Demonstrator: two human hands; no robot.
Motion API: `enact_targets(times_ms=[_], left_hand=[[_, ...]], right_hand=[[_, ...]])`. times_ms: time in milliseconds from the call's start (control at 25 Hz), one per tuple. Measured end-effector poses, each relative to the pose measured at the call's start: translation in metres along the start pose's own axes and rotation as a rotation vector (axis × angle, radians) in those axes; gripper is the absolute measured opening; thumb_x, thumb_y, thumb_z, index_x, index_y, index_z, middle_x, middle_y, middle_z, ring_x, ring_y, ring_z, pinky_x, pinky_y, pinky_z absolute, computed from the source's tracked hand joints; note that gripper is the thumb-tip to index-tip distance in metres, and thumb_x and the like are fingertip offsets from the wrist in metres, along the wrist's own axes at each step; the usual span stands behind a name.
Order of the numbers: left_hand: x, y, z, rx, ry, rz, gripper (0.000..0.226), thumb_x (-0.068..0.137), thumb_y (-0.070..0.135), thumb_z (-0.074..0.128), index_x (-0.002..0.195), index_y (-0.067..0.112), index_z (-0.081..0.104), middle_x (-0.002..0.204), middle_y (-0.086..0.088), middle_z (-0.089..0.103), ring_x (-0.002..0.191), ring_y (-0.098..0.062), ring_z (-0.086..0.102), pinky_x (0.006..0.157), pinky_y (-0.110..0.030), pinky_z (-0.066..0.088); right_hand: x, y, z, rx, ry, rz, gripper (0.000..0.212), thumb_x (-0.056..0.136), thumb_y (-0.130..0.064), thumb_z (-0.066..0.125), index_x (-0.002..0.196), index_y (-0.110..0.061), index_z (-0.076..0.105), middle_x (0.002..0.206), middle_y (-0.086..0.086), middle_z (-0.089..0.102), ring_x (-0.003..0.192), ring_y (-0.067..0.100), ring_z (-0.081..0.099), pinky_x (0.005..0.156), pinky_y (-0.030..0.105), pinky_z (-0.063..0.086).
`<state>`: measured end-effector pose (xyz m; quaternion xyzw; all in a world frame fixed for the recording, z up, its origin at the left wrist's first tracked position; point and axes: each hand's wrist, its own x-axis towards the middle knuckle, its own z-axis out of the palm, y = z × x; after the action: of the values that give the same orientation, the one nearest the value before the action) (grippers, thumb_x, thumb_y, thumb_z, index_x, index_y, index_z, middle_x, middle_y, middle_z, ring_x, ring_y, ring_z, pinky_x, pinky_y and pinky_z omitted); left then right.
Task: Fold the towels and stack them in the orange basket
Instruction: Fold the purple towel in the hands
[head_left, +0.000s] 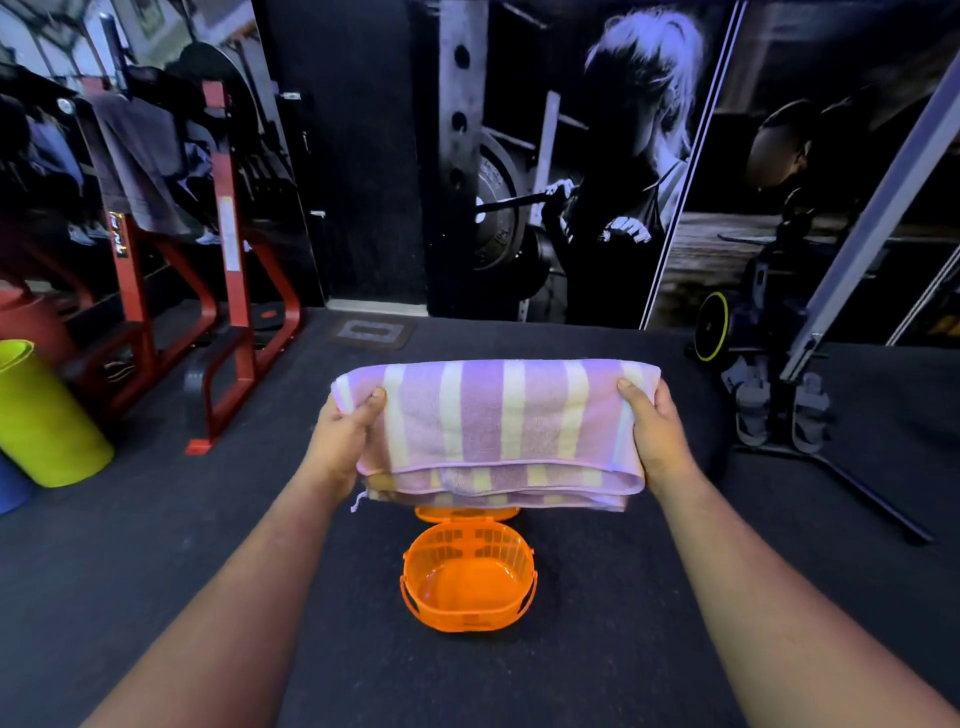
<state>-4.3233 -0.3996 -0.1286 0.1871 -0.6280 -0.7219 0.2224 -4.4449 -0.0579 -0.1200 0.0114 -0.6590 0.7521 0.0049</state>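
From the head view we see our left hand (347, 435) and right hand (655, 434) each gripping one short end of a purple-and-cream striped towel (496, 422), thumbs on top and fingers curled underneath out of sight, so the towel is held up flat between the hands, clear of the dark surface (156, 545). The towel is already folded over: several layered edges show along the side nearest us, and a loose thread hangs just below the left hand. The orange basket (468, 582) sits on the surface below and nearer to us than the hands, roughly midway between our forearms, with its lid (467, 513) open and partly hidden behind the towel's near edge; we see nothing inside it. We judge that folding of this towel is nearly or fully finished and the placing step is beginning. The folded towel looks wider than the basket's mouth, so the next move probably calls for one more fold, bringing the two hands together, before lowering the towel toward us into the basket. We see no other towels within reach of either hand.
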Motion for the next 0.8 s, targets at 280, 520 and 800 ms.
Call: enact_targets(times_ms=[280, 520, 800], left_hand=[[-0.005, -0.004, 0.008, 0.228, 0.120, 0.178, 0.023, 0.103, 0.047, 0.052, 0.110, 0.028, 0.064, 0.111, 0.007, 0.070, 0.106, -0.011, 0.067, 0.090, -0.037, 0.055], [0.004, 0.012, 0.016, 0.337, 0.039, 0.285, 0.022, 0.102, 0.041, 0.058, 0.114, 0.022, 0.061, 0.108, 0.011, 0.067, 0.100, -0.005, 0.064, 0.089, -0.034, 0.051], [-0.003, 0.046, 0.063, 0.629, -0.396, 0.513, 0.013, 0.097, 0.033, 0.068, 0.095, 0.023, 0.060, 0.084, 0.006, 0.067, 0.076, -0.004, 0.058, 0.073, -0.030, 0.048]], right_hand=[[-0.004, 0.012, 0.001, -0.313, 0.087, -0.256, 0.028, 0.104, -0.039, 0.051, 0.109, -0.011, 0.049, 0.090, -0.008, 0.057, 0.079, 0.005, 0.054, 0.068, 0.024, 0.043], [0.014, 0.019, -0.015, -0.540, -0.046, -0.083, 0.048, 0.094, -0.034, 0.070, 0.131, -0.017, 0.045, 0.121, 0.001, 0.058, 0.112, 0.021, 0.059, 0.084, 0.028, 0.045], [0.001, 0.019, 0.061, -0.895, -0.753, -0.353, 0.107, 0.071, -0.052, 0.087, 0.156, -0.031, 0.026, 0.158, -0.009, 0.037, 0.145, 0.009, 0.031, 0.117, 0.032, 0.024]])
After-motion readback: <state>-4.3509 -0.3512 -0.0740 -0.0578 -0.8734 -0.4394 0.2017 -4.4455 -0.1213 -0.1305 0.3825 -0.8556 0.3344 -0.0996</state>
